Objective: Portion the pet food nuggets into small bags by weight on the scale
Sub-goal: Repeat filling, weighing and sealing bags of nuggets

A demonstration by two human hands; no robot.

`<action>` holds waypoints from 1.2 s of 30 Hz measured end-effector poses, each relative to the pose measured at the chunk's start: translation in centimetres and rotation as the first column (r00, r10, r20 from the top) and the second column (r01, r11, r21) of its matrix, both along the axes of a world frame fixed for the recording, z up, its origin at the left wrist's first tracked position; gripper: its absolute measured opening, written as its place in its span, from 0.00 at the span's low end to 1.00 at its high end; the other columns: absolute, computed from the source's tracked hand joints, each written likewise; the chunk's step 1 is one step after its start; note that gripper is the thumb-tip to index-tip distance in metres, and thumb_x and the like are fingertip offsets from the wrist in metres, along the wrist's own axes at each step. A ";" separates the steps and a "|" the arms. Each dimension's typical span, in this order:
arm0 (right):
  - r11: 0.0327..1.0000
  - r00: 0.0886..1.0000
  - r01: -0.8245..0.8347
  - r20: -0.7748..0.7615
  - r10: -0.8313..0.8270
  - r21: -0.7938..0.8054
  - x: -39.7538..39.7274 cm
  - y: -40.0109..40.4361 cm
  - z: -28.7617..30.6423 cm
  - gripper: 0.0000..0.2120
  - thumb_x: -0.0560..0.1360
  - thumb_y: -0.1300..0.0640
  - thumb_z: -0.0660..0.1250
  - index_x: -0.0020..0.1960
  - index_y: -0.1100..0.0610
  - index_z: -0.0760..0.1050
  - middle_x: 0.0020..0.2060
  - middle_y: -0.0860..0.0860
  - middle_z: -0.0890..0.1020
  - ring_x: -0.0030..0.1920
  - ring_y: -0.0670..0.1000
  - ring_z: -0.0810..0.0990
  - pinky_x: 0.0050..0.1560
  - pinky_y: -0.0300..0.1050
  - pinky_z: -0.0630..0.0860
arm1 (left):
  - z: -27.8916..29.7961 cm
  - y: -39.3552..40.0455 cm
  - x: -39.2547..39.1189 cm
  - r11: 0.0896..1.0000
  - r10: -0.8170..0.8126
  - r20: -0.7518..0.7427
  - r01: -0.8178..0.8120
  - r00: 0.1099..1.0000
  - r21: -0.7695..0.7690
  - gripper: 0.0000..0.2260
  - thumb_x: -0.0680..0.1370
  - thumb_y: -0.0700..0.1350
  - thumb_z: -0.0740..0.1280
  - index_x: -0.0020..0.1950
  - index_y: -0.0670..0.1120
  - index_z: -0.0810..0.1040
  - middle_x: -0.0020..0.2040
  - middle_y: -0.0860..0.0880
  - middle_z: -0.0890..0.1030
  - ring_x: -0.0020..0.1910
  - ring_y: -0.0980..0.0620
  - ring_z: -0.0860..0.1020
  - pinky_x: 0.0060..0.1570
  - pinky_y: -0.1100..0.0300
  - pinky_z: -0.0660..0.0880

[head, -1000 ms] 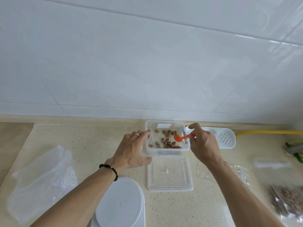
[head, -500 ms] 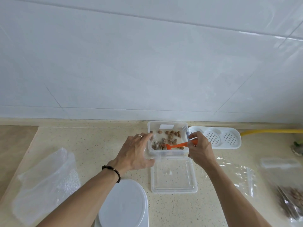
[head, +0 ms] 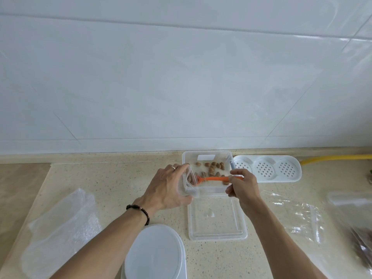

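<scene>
At the counter's right edge, a bag of nuggets (head: 362, 246) is cut off and blurred; the scale (head: 155, 252) is cropped below. A white label (head: 206, 157) on the tub (head: 207, 193) shows no readable writing. The left hand (head: 167, 190) grips a small bag (head: 189, 184) at the tub's left wall; the right hand (head: 242, 188) pinches an orange scoop (head: 211, 179) reaching across to that bag, over the loose nuggets (head: 213, 167) in the tub.

The container (head: 207, 174) stands on the table (head: 112, 178) against the wall, nuggets (head: 213, 168) inside. Its lid (head: 217, 236) lies directly in front. The perforated tray (head: 267, 180) sits just right of the container. The scale (head: 155, 252) is front-left of the lid. Empty bags (head: 58, 228) lie far left; another bag (head: 298, 216) lies right of the lid.
</scene>
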State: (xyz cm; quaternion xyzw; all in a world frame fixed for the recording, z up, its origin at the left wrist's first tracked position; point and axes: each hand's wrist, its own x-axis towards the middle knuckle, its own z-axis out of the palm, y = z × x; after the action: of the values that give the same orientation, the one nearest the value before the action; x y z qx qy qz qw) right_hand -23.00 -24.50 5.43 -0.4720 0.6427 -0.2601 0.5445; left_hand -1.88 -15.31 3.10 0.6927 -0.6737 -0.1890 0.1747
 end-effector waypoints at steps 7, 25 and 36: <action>0.989 0.985 0.145 0.089 -0.145 0.005 -2.1 -0.9 1.3 0.09 0.77 0.69 0.62 0.56 0.62 0.72 0.42 0.61 0.83 0.27 0.51 0.76 0.31 0.45 0.74 | 2.0 -1.6 1.1 0.998 0.053 0.166 -0.059 0.985 0.029 0.29 0.64 0.67 0.65 0.57 0.50 0.68 0.51 0.53 0.74 0.54 0.50 0.73 0.53 0.54 0.69; 0.975 0.987 -0.116 0.087 0.135 -0.188 -0.9 -0.4 6.4 0.06 0.79 0.68 0.60 0.54 0.62 0.74 0.41 0.68 0.81 0.24 0.49 0.75 0.25 0.39 0.72 | 3.7 -4.2 -1.1 0.998 -0.037 0.032 0.036 0.999 0.043 0.40 0.65 0.61 0.70 0.71 0.47 0.60 0.56 0.50 0.70 0.57 0.51 0.69 0.62 0.54 0.65; 0.836 0.928 -0.364 -0.086 0.361 -0.411 0.6 0.4 8.3 0.06 0.78 0.66 0.65 0.45 0.57 0.77 0.35 0.49 0.80 0.24 0.53 0.76 0.28 0.51 0.75 | 2.8 -3.3 -1.7 0.978 0.195 -0.385 -0.206 0.902 0.012 0.43 0.62 0.58 0.75 0.72 0.56 0.57 0.61 0.54 0.66 0.63 0.54 0.67 0.61 0.52 0.71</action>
State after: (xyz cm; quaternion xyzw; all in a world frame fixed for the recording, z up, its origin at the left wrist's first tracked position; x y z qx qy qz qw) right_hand -22.45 -24.07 13.77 -0.6915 0.4721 -0.2831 0.4678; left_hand -3.58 -18.65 5.85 0.7052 -0.5542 -0.2924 0.3317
